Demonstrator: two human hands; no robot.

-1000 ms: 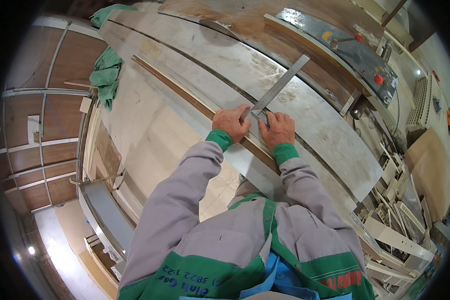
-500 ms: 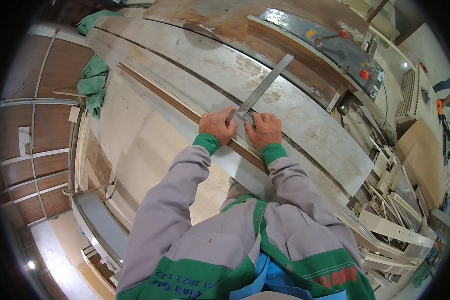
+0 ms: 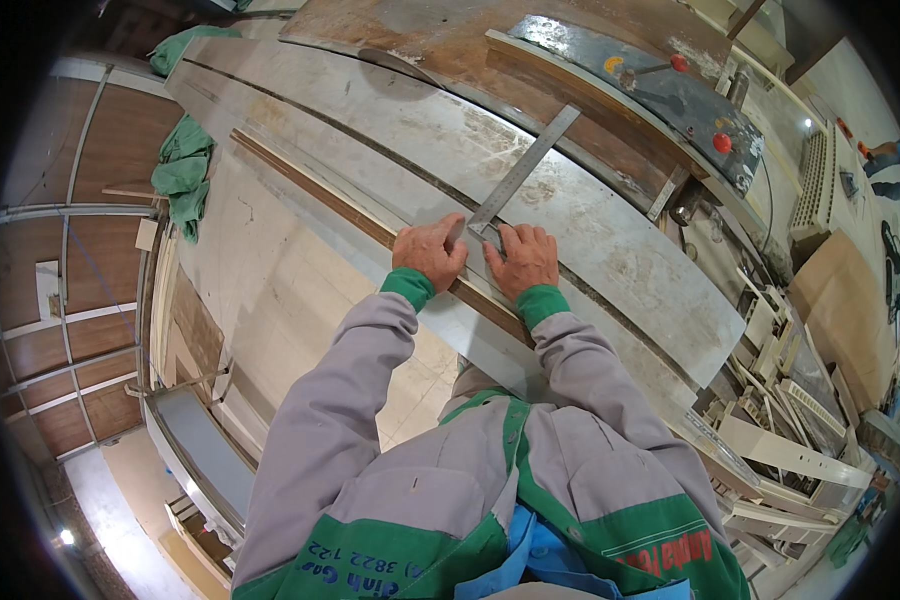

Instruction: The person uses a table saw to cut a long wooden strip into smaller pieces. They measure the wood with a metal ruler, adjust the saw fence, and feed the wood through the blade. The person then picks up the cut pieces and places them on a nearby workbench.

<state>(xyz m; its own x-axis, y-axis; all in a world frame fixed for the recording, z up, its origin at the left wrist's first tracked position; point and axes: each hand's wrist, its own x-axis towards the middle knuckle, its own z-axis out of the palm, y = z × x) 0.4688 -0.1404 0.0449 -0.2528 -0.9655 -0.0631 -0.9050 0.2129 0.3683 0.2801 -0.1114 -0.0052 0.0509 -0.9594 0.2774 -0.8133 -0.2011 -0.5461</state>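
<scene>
A long, narrow wooden strip [image 3: 320,190] lies slantwise across the grey metal saw table [image 3: 660,300]. My left hand [image 3: 430,252] is closed over the strip, its fingers curled and its thumb pointing to a steel square [image 3: 526,168]. The square's flat blade reaches away from the strip, across the dark slot in the table. My right hand [image 3: 523,262] is just to the right, with thumb and forefinger bent around the near end of the square. My fingers partly hide that near end and the strip beneath.
Beyond the blade slot stands a wooden fence [image 3: 590,90] with a dark plate and red-knobbed levers [image 3: 721,143]. Green cloth [image 3: 182,170] hangs at the left edge. Wood offcuts [image 3: 785,390] are heaped at right. A cabinet-like frame [image 3: 195,450] stands at lower left.
Both hands stay nearly in place on the strip and square. The whole view shifts slightly. At the far right edge, a partly seen person in blue has moved a little.
</scene>
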